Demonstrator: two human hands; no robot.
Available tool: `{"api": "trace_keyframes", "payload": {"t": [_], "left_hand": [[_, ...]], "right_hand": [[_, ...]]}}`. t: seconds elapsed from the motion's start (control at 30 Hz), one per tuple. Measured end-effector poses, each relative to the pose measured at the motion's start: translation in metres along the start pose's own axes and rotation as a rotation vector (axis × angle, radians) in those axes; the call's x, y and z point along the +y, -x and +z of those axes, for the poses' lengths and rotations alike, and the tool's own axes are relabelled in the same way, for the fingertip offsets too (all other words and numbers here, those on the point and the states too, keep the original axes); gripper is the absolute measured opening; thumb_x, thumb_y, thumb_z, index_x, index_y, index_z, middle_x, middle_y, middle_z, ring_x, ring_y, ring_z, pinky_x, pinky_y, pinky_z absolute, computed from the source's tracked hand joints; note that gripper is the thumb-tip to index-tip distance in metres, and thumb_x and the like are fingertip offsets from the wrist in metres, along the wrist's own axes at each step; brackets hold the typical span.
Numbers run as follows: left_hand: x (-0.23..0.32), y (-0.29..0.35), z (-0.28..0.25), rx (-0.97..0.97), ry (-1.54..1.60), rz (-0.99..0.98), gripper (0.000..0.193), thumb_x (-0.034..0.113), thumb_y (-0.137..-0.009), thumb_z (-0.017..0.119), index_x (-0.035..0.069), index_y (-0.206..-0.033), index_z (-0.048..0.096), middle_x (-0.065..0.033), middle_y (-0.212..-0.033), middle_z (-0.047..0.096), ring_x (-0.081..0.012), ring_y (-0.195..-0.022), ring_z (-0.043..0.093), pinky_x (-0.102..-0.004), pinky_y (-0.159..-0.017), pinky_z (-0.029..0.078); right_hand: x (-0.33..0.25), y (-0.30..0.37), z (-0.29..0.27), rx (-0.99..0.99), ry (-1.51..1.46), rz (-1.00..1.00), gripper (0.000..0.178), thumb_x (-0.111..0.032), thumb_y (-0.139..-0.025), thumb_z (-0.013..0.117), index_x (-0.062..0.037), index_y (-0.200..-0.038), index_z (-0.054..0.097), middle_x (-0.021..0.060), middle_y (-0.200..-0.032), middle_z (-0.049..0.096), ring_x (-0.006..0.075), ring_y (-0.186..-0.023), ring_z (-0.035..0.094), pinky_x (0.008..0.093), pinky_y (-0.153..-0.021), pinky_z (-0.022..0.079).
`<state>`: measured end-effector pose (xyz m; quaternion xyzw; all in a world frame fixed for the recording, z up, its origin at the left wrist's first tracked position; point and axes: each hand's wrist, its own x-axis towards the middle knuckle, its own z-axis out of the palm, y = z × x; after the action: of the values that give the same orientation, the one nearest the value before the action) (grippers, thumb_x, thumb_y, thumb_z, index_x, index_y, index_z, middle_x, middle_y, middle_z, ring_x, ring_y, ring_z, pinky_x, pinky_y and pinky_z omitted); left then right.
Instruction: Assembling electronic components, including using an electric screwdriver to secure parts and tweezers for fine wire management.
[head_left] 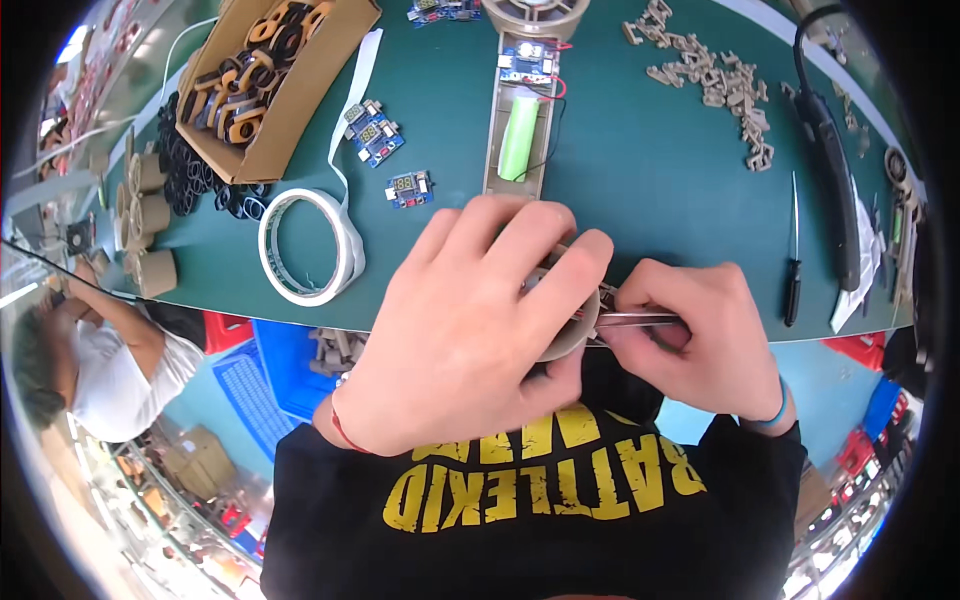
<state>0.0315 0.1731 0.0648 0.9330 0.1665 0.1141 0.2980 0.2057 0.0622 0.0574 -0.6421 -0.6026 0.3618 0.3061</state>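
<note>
My left hand (455, 320) is wrapped over a beige round plastic housing (568, 342) close to my body, hiding most of it. From the right, my right hand (700, 335) pinches metal tweezers (638, 320). Their tips point left to the housing's edge, by some small parts I cannot make out. Beyond my hands lies a beige fan body (493, 130) with its round fan head (535, 14) at the far edge. Inside its long handle sit a green battery cell (518, 138) and a blue circuit board (528, 62) with red and black wires.
At left stand a cardboard box (300, 130) of orange-black parts and a white tape roll (355, 255). Nearby lie small circuit boards (410, 188). Small beige parts (735, 85), a screwdriver (793, 290) and a black corded tool (835, 180) lie right. Another person (130, 375) sits left.
</note>
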Motion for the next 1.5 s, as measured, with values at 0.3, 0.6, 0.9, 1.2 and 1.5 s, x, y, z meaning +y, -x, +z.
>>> {"api": "trace_keyframes", "payload": {"t": [0.3, 0.6, 0.9, 1.2, 1.5], "left_hand": [[0.002, 0.000, -0.005, -0.068, -0.051, -0.010, 0.065, 0.017, -0.053, 0.084, 0.007, -0.109, 0.053, -0.0107, -0.107, 0.055, -0.0328, -0.095, 0.054, -0.0383, -0.080, 0.045], [-0.008, 0.018, 0.015, 0.165, 0.593, -0.239, 0.083, 0.007, -0.055, 0.090, 0.001, -0.121, 0.040, -0.0149, -0.118, 0.055, -0.0211, -0.111, 0.056, -0.0321, -0.094, 0.046], [-0.013, 0.014, 0.024, 0.134, 0.813, -0.015, 0.097, 0.014, -0.061, 0.084, 0.003, -0.141, 0.031, -0.0122, -0.126, 0.055, -0.0308, -0.101, 0.057, -0.0381, -0.093, 0.041], [-0.014, 0.010, 0.047, 0.377, 0.860, 0.084, 0.104, 0.002, -0.065, 0.078, 0.007, -0.146, 0.013, -0.0179, -0.137, 0.044, -0.0362, -0.118, 0.051, -0.0407, -0.095, 0.045], [-0.018, 0.019, 0.049, 0.294, 0.852, -0.041, 0.100, 0.003, -0.067, 0.077, 0.007, -0.145, 0.013, -0.0224, -0.112, 0.060, -0.0388, -0.100, 0.060, -0.0407, -0.087, 0.050]], "right_hand": [[0.011, 0.001, 0.009, 0.049, -0.065, -0.312, 0.020, -0.006, -0.066, 0.074, -0.0079, -0.068, 0.055, 0.0023, -0.053, 0.048, 0.0172, -0.040, 0.044, 0.0276, -0.039, 0.031], [0.014, 0.000, 0.007, 0.088, 0.093, -0.284, 0.020, -0.007, -0.066, 0.076, -0.0076, -0.069, 0.057, 0.0014, -0.055, 0.047, 0.0171, -0.041, 0.045, 0.0280, -0.040, 0.032], [-0.004, -0.009, -0.013, 0.071, -0.076, -0.294, 0.069, -0.025, -0.045, 0.091, -0.0039, -0.106, 0.066, 0.0084, -0.091, 0.060, 0.0147, -0.075, 0.061, 0.0236, -0.055, 0.044], [-0.008, -0.029, -0.015, -0.171, 0.035, -0.339, 0.074, -0.024, -0.051, 0.088, 0.0014, -0.115, 0.060, 0.0159, -0.116, 0.056, 0.0269, -0.102, 0.060, 0.0324, -0.083, 0.050], [0.000, -0.025, -0.005, -0.075, 0.096, -0.389, 0.079, -0.032, -0.050, 0.089, 0.0015, -0.115, 0.059, 0.0121, -0.111, 0.056, 0.0183, -0.089, 0.057, 0.0259, -0.070, 0.045]]}}
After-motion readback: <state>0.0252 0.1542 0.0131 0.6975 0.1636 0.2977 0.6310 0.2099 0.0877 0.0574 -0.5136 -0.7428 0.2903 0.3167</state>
